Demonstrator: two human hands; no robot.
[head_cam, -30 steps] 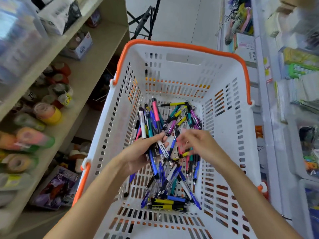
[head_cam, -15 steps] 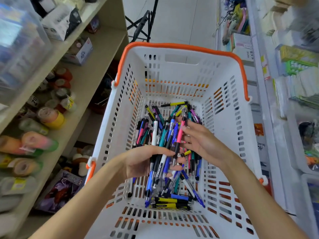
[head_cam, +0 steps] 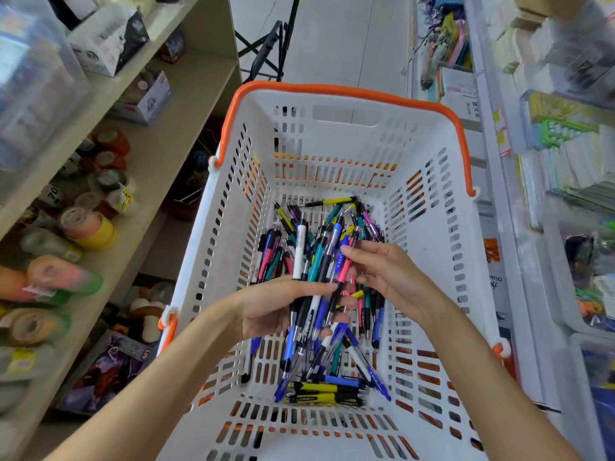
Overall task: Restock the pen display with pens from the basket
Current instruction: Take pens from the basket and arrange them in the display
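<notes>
A white slotted basket [head_cam: 429, 247] with an orange rim handle stands in the aisle below me. Several loose pens [head_cam: 324, 392] in blue, yellow, teal and pink lie on its floor. My left hand [head_cam: 276, 306] grips a bundle of pens [head_cam: 319, 261] that fans upward over the basket. My right hand [head_cam: 389, 277] sits just right of the bundle, its fingers curled onto the bundle's upper part at a pink and a blue pen. No pen display can be made out.
A beige shelf unit [head_cam: 156, 161] on the left carries tape rolls [head_cam: 88, 227] and boxes. White racks of stationery [head_cam: 565, 181] line the right side. A black folding stand [head_cam: 266, 44] sits on the pale floor beyond the basket.
My left hand has raised its bundle, which has grown by a few pens. My right hand moved from the pile up against the bundle's upper part.
</notes>
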